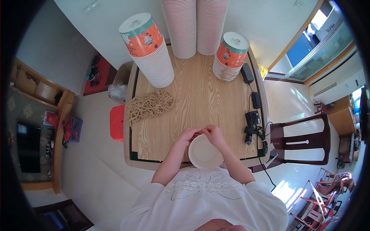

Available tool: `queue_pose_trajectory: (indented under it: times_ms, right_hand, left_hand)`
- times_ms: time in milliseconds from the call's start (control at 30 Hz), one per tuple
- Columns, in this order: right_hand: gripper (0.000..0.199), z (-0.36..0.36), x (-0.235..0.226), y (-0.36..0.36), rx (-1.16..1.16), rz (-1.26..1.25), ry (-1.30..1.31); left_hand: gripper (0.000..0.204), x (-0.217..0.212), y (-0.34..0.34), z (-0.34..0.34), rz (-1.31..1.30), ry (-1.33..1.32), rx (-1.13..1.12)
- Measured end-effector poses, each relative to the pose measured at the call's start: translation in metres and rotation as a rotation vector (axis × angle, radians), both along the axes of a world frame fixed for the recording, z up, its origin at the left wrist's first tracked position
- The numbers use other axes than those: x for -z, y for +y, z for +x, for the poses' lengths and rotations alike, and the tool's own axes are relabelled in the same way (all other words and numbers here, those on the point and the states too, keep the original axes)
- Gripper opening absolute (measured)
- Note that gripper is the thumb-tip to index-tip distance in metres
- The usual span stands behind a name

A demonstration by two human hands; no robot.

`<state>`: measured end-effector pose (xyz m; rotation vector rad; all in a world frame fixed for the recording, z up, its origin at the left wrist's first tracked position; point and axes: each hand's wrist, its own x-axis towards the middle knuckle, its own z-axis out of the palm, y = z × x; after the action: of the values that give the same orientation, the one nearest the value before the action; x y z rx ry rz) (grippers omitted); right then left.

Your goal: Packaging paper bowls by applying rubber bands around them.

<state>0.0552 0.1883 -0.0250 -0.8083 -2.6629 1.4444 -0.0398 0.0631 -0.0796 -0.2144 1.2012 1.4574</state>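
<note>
Cup [204,153] between both hands' fingers [192,134]

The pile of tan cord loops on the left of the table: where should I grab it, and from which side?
Take the pile of cord loops from above, pinching a few strands at its near right edge. It lies flat and loose on the wooden table, that edge faces the left hand, and the stack of paper cups crowds its far side.

A white short-sleeved top with a lace band across the chest; forearms and hands bare.
</note>
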Motion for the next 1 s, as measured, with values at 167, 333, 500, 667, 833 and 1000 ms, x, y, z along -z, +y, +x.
queue_pose_trajectory:
  times_ms: [167, 333, 500, 667, 833, 1000]
  right_hand:
    - [0.019, 0.001, -0.004, 0.009, -0.087, -0.026, -0.028]
    - [0.020, 0.002, -0.008, 0.015, -0.170, -0.031, -0.059]
    - [0.020, 0.003, -0.011, 0.017, -0.214, -0.039, -0.015]
    - [0.019, 0.003, -0.015, 0.020, -0.227, -0.057, 0.008]
    - [0.020, 0.003, -0.023, 0.020, -0.264, -0.020, -0.006]
    - [0.019, -0.006, -0.021, 0.021, -0.182, -0.061, -0.086]
  left_hand:
    - [0.016, -0.003, 0.000, 0.000, -0.006, -0.010, -0.021]
    - [0.015, -0.005, -0.002, 0.000, -0.004, -0.004, -0.011]
    - [0.015, 0.006, -0.007, -0.003, 0.069, -0.065, -0.024]
    - [0.016, 0.002, -0.006, -0.002, 0.068, -0.045, -0.011]
    - [0.015, -0.004, -0.004, -0.003, 0.092, -0.093, -0.009]
    - [0.013, -0.009, 0.003, 0.000, -0.071, 0.186, 0.067]
